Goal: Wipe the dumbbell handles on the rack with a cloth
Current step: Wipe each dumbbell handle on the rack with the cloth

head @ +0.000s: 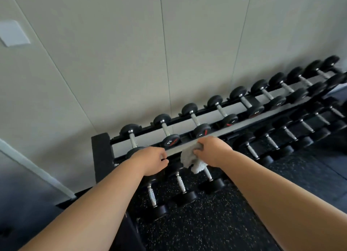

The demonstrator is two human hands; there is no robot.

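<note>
a pale panelled wall [131, 53] stands behind a long black rack [102, 157] with two tiers, which runs from the lower left toward the upper right over a dark speckled floor [206, 222]. a grey rail [244, 126] goes along the front of the upper tier. on both tiers lie black dumbbells with ribbed metal handles, side by side. on the upper tier, one dumbbell [170, 141] shows "2.5" in white on its end, with a red mark beside it; the next dumbbell [201, 131] shows "5". further numbers to the right are too blurred to read. the right hand [214, 151] holds a crumpled white-grey cloth [191, 159], the grip closed on it, just over the handle of a lower-tier dumbbell [210, 177]. the left hand [150, 161] is at the grey rail, near the cloth, with fingers curled; whether its grip holds anything i cannot tell.
</note>
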